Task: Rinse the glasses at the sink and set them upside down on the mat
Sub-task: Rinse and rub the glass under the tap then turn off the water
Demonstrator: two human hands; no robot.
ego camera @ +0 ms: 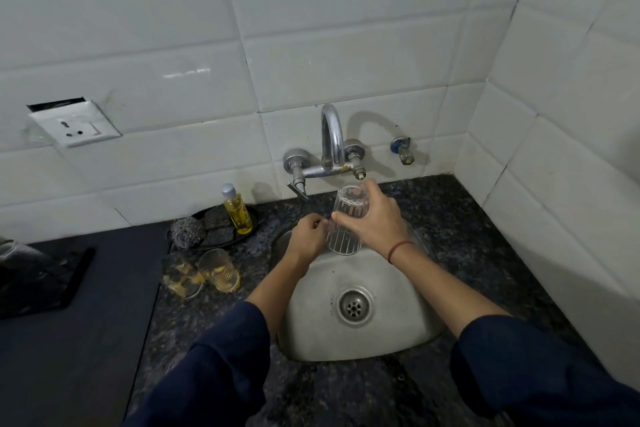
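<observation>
My right hand (375, 218) grips a clear ribbed glass (344, 236) over the steel sink (398, 315), the glass tilted with its base toward the tap (332, 139) and its mouth toward me. My left hand (308, 236) is beside the glass on its left, fingers curled against its side. Two dirty glasses (201, 272) with yellowish residue stand on the counter left of the sink. A dark mat (41, 284) lies at the far left, and an upturned clear glass (10, 248) shows at its far edge, partly cut off.
A yellow soap bottle (237, 210) stands on a dark dish with scrub pads and a steel scourer (187, 232) behind the dirty glasses. Tiled walls close in behind and on the right. A wall socket (78, 125) hangs at the left. The speckled granite counter (485, 236) surrounds the sink.
</observation>
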